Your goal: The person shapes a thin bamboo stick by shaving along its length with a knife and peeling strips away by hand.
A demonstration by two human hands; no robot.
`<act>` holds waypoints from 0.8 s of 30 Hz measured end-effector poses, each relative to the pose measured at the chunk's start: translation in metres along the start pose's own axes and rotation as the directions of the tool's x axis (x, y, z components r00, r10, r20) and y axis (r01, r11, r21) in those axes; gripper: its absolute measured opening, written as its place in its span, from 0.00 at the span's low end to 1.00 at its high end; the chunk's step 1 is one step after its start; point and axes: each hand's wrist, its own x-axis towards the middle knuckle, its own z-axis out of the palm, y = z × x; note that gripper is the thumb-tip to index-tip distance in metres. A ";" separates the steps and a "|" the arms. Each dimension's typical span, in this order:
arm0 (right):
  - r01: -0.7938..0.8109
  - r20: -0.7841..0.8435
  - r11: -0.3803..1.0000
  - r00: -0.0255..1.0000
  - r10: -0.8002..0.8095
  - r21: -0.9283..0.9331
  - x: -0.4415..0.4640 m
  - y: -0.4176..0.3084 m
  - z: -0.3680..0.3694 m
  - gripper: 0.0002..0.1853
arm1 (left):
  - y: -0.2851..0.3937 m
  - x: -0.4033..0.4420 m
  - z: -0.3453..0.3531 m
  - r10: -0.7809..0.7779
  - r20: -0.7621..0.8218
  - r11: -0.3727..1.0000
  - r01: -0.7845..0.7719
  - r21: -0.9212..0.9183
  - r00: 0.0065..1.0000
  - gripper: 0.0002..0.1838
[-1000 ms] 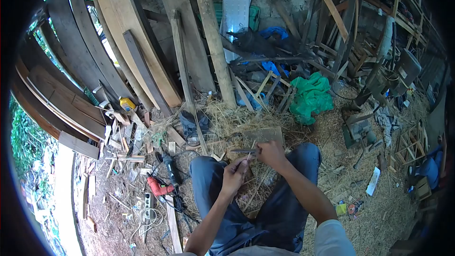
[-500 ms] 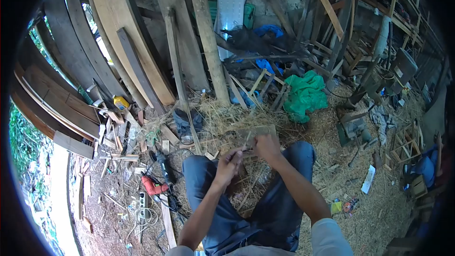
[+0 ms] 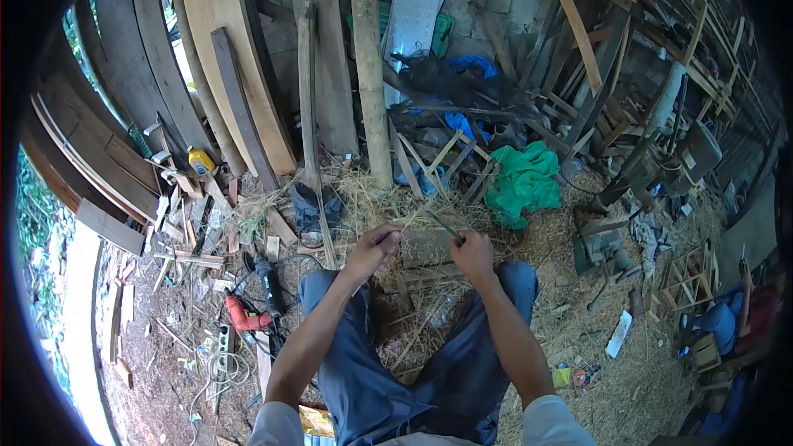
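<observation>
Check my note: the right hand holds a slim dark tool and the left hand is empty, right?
Not quite: the head view shows the left hand pinching a thin pale strip. The right hand does hold the slim dark tool.

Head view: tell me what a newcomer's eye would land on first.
Probably the crumpled bright green plastic sheet, right of the picture's centre, then the red power tool, lying towards the lower left. Near the centre, the left hand pinches a thin pale stick, while the right hand grips a narrow dark blade.
</observation>
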 end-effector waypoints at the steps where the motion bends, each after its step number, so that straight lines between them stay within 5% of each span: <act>1: -0.017 -0.005 0.999 1.000 0.017 0.034 0.000 -0.002 -0.001 0.14 | 0.001 -0.003 -0.002 -0.008 0.002 0.999 0.008 0.033 1.000 0.14; 11: -0.012 0.057 1.000 0.998 0.011 0.027 0.002 -0.006 -0.001 0.13 | 0.009 0.024 -0.062 -0.002 -0.074 0.990 -0.008 -0.138 0.997 0.12; 21: 0.079 0.089 0.996 0.993 -0.082 0.036 -0.011 -0.008 0.007 0.11 | 0.002 0.001 0.020 -0.069 0.068 0.996 0.065 0.065 0.995 0.11; 23: 0.124 0.157 0.992 0.979 -0.128 0.035 -0.017 -0.010 0.013 0.09 | -0.020 -0.004 0.030 -0.009 -0.007 0.947 0.010 0.321 1.000 0.11; 24: 0.119 0.166 0.992 0.978 -0.122 0.030 -0.019 -0.014 0.011 0.09 | -0.027 -0.007 0.033 0.075 0.016 0.967 -0.076 0.245 0.997 0.10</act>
